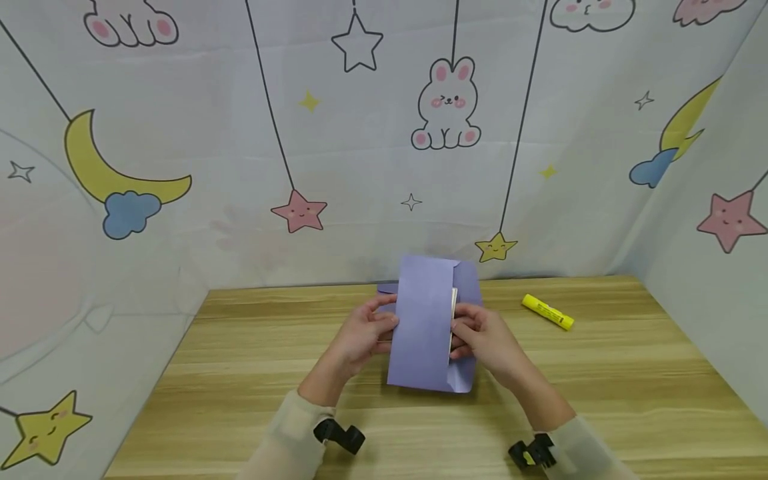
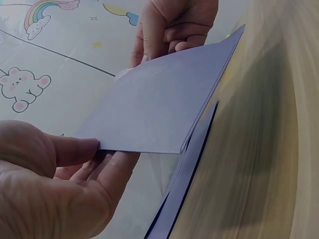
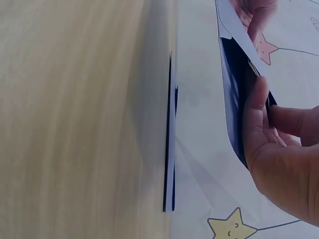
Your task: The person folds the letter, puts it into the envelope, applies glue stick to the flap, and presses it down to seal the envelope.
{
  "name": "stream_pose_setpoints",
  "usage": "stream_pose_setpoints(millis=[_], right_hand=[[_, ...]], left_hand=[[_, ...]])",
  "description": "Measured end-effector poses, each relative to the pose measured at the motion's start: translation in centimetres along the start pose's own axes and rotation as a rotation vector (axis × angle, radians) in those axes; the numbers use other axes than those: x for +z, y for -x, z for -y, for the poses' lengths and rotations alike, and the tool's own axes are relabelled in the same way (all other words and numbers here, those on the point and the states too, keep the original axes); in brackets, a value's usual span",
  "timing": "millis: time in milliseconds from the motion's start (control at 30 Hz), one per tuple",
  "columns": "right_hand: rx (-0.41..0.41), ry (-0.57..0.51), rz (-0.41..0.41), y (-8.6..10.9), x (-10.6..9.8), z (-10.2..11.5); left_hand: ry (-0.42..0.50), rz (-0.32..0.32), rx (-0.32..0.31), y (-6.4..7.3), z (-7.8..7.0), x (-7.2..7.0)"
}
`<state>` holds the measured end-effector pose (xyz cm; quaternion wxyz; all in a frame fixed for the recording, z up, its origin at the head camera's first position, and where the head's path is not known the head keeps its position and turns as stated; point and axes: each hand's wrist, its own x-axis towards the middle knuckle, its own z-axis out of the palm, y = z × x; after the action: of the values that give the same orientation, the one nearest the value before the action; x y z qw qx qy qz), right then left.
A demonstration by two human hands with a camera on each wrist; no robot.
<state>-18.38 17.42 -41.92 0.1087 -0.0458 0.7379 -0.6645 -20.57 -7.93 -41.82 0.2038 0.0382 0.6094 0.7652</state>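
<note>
A purple envelope (image 1: 423,320) is held up above the table, its open flap side facing right. My left hand (image 1: 365,330) pinches its left edge, thumb on the near face and fingers behind, as the left wrist view also shows. From the envelope's mouth peeks the pale edge of a white card (image 1: 454,297); most of it is hidden inside. My right hand (image 1: 489,339) pinches the card at that mouth. In the right wrist view, fingers (image 3: 256,119) reach into the dark opening, with the thumb outside. Another purple envelope (image 1: 386,289) lies behind, mostly covered.
A yellow marker-like tube (image 1: 548,312) lies to the right on the wood-grain table (image 1: 252,373). Behind the table's far edge hangs a white cloth (image 1: 360,147) printed with stars, moons and bunnies. Each wrist carries a small black camera mount (image 1: 339,435).
</note>
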Motion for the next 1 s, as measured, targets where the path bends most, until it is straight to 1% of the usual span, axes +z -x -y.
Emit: stream_pose_setpoints(millis=[67, 167, 233, 333, 533, 800, 1000], right_hand=[[-0.01, 0.006, -0.008, 0.01, -0.04, 0.02], [-0.014, 0.008, -0.047, 0.02, -0.08, 0.09], [-0.012, -0.001, -0.08, 0.03, -0.07, 0.13], [-0.013, -0.022, -0.105, 0.04, -0.05, 0.14], [-0.023, -0.059, -0.103, 0.05, -0.09, 0.05], [-0.015, -0.102, -0.085, -0.04, 0.18, -0.14], [0.0, -0.099, -0.102, 0.0, 0.29, -0.18]], left_hand=[[0.009, 0.001, 0.003, 0.11, -0.1, -0.01], [0.019, 0.008, 0.005, 0.24, -0.26, -0.02], [0.023, 0.015, 0.004, 0.28, -0.32, -0.01], [0.024, 0.023, 0.005, 0.29, -0.36, 0.08], [0.033, 0.016, 0.008, 0.25, -0.23, 0.23], [0.06, 0.013, 0.006, 0.32, -0.29, 0.26], [0.064, 0.025, 0.001, 0.25, -0.25, 0.32]])
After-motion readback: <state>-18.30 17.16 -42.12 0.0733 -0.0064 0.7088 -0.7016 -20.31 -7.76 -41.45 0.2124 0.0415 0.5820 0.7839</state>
